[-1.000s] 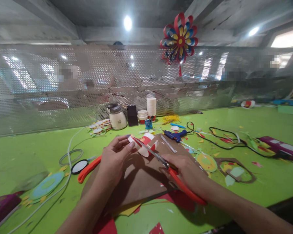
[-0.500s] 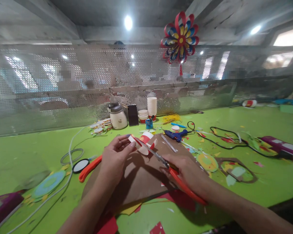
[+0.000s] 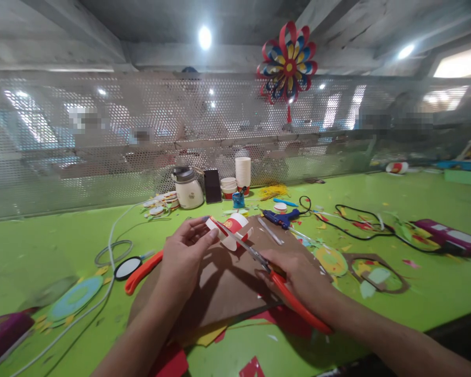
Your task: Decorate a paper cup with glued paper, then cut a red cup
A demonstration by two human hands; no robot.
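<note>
Left hand [image 3: 184, 251] pinches the red-and-white paper cup [image 3: 232, 230] just above the brown cardboard [image 3: 223, 283]; right hand [image 3: 298, 272] grips the orange scissors [image 3: 277, 283], blades in the cup. I'd take 1 short snip, turning the cup rather than the scissors.
</note>
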